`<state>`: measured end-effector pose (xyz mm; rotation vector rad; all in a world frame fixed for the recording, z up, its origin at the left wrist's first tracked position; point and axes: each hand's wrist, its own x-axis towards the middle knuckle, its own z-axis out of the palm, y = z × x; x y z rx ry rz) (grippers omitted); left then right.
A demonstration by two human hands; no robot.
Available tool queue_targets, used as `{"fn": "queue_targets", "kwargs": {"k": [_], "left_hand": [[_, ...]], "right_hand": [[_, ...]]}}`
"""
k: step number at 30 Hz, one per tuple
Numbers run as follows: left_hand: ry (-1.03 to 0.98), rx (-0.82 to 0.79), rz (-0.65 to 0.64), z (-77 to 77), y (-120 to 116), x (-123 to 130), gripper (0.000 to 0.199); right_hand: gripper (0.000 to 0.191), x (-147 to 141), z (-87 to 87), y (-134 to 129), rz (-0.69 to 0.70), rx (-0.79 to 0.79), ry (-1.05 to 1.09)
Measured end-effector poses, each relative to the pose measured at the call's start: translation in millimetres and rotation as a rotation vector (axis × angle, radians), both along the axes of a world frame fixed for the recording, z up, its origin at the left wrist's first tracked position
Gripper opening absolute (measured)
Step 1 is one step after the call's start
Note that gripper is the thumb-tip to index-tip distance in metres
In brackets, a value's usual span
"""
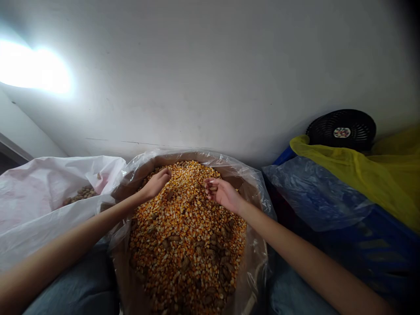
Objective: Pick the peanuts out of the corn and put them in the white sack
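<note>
In the head view, a plastic-lined sack (259,188) holds a heap of corn kernels (187,218) with unshelled peanuts (215,253) scattered through it, thickest toward the lower right. Over the far left part of the heap is my left hand (156,184), its fingers curled closed; whatever may be inside them is hidden. My right hand (226,194) hovers over the right side of the corn, palm turned inward and fingers bent. What look like unshelled peanuts show in its curled fingers.
On the left, a white sack (42,183) contains more peanuts (82,194). To the right stand a blue crate (377,245), a clear plastic bag (318,192), yellow mesh (354,162) and a black fan (343,131). A pale wall (203,78) rises behind the sacks.
</note>
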<state>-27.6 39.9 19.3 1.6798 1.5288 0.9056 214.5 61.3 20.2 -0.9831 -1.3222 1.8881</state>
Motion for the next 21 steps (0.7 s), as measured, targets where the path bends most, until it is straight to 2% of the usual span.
{"fn": "queue_targets", "kwargs": {"k": [2,4,6,7,9,11,14,16,18,19,21], "left_hand": [[0.338,0.021,-0.077,0.4,-4.1,-4.9,0.019],[0.565,0.005,-0.164,0.8,-7.8,-5.7,0.024],[0.636,-0.019,-0.208,2.1,-9.8,-3.1,0.027],[0.615,-0.027,-0.209,3.2,-10.0,-0.9,0.027],[0.431,-0.058,-0.198,6.5,-9.2,3.7,0.025],[0.056,-0.149,-0.17,10.1,-7.3,7.6,0.023],[-0.568,-0.383,-0.128,12.9,-3.4,11.0,0.021],[-0.795,-0.512,-0.094,12.1,-1.1,12.5,0.021],[-0.835,-0.557,-0.038,9.9,-0.1,14.5,0.025],[-0.793,-0.549,-0.014,9.0,-0.4,16.0,0.028],[-0.593,-0.473,-0.001,8.6,-3.3,20.5,0.03]], "right_hand": [[0.023,-6.4,-7.0,-1.3,0.037,0.177,-0.195],[0.023,-16.0,-11.0,-3.3,0.156,0.484,-0.431],[0.02,-25.3,-11.5,-4.1,0.278,0.759,-0.595],[0.018,-28.6,-10.7,-3.3,0.306,0.827,-0.63],[0.017,-31.5,-8.2,1.4,0.292,0.778,-0.591],[0.024,-29.2,-5.7,9.7,0.199,0.549,-0.416],[0.034,-21.4,-4.3,23.8,0.026,0.17,-0.06],[0.036,-18.0,-6.1,30.4,-0.054,0.02,0.055],[0.037,-17.6,-10.7,33.0,-0.097,-0.008,-0.007],[0.038,-18.5,-13.7,33.0,-0.111,0.035,-0.094],[0.035,-21.2,-20.2,31.3,-0.117,0.217,-0.334]]}}
